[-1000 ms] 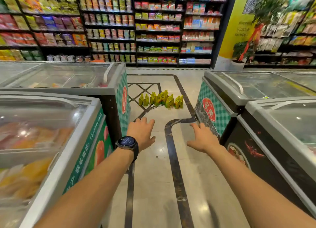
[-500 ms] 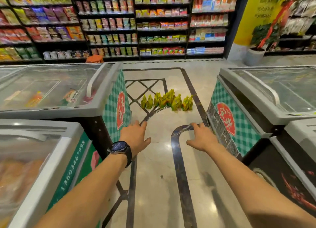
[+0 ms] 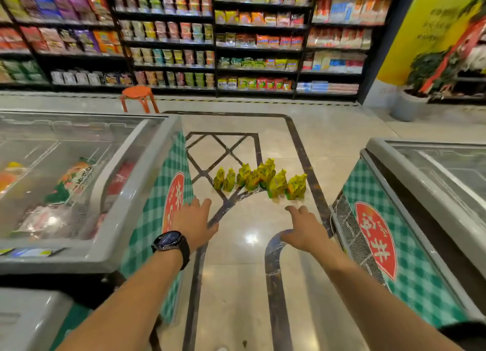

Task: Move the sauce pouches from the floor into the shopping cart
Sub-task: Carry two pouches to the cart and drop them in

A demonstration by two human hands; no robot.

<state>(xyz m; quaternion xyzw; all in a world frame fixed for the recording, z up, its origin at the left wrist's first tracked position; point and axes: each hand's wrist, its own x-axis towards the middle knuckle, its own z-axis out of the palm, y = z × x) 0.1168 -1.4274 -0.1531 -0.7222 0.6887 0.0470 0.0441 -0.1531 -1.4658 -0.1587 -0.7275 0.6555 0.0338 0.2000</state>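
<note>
A glass-topped chest freezer [image 3: 136, 192] stands at the left, with packaged frozen food showing blurred under its lid and a green checked panel with a red oval label on its end. Behind it, an orange stool [image 3: 139, 94] stands on the floor [image 3: 236, 285] in front of dark shelves [image 3: 252, 48] packed with coloured packets.

The left hand [image 3: 194, 221] reaches forward just beside the freezer's end, palm down, fingers straight and loosely spread, with nothing in it. A black watch [image 3: 171, 241] sits on its wrist.

The sauce pouches [image 3: 260, 178], yellow with green print, stand upright in a close, uneven row on the pale floor tiles. They are next to a dark inlaid diamond pattern, between the two freezers and ahead of both hands. Neither hand touches them.

The right hand [image 3: 305, 228] also stretches out palm down above the floor, fingers relaxed and slightly parted, holding nothing. Its fingertips point toward the right end of the row, near it but apart.

At the right stands a second chest freezer [image 3: 410, 271] with the same checked panel and red label. Beyond it, a potted plant [image 3: 420, 69] stands against a yellow wall.
</note>
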